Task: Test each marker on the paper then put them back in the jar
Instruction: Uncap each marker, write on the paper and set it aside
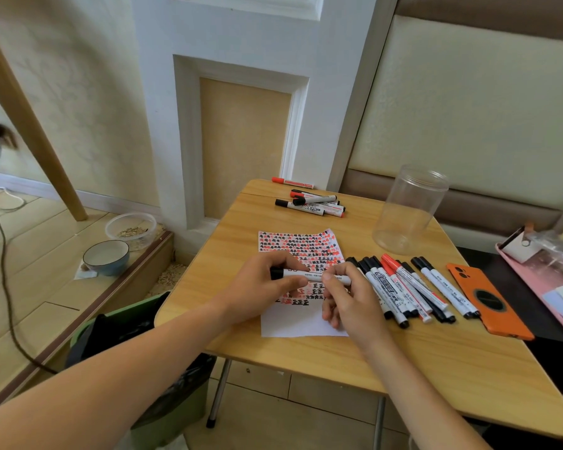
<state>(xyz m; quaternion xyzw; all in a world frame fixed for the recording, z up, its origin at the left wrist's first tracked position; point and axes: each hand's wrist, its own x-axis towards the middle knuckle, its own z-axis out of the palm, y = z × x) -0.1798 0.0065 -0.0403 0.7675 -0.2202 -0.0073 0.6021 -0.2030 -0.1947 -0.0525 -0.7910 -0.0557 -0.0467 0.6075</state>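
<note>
Black-capped, white-barrelled marker point(309, 275) lies level between both hands just above the white sheet of paper point(301, 323), whose upper part is crowded with red and black test marks; the left hand point(260, 287) curls finger and thumb round the cap end, while the right hand point(348, 297) pinches the barrel near its other end, a hold that suits pulling the cap off or pressing it back on, though the cap looks seated and I cannot tell which is intended; the clear plastic jar point(408, 211) stands upright and holds nothing at the far right of the light wooden folding table point(420, 362), so no marker has gone back yet; a row of black and red markers point(413, 287) lies just right of the paper, handy to the right hand, and a smaller heap of markers point(311, 203) sits at the far edge, probably sorted apart; an orange phone point(488, 303) rests face down beyond the row.
</note>
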